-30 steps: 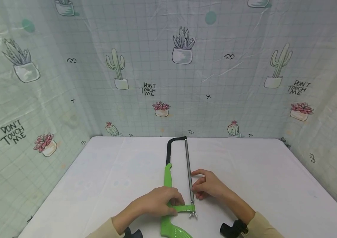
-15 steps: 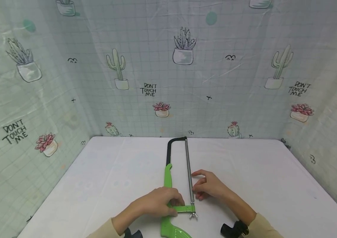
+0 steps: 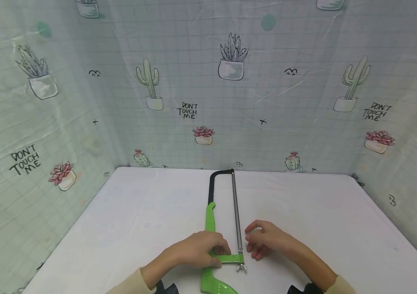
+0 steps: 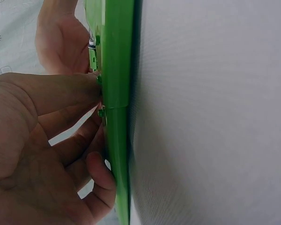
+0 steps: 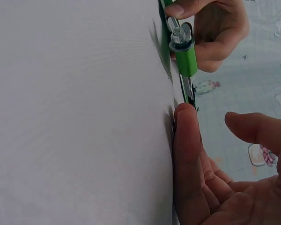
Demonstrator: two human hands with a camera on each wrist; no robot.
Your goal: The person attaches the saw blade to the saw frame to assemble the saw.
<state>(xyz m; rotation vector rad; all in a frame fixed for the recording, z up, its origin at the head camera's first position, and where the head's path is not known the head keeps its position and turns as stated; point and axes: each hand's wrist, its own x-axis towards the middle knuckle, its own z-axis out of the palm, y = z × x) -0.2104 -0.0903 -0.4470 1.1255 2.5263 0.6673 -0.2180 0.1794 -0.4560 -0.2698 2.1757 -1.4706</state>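
Note:
A hacksaw with a green handle and black front frame lies on the white table, its blade on the right side. My left hand pinches the short green crossbar near the handle, thumb on the near side and fingers beyond. A silver wing nut sits at the crossbar's end. My right hand is just right of the blade, apart from it, with fingers loosely bent and nothing held. In the left wrist view, the green frame stands close beside my left fingers.
The white table extends on both sides of the saw. A curtain printed with cacti hangs behind and along both sides. Dark wrist-worn devices show at the bottom edge, such as the right one.
My right hand has drawn away from the blade, to the right and slightly nearer to me. My left hand keeps its hold; the hacksaw stays put. The head view has shifted slightly.

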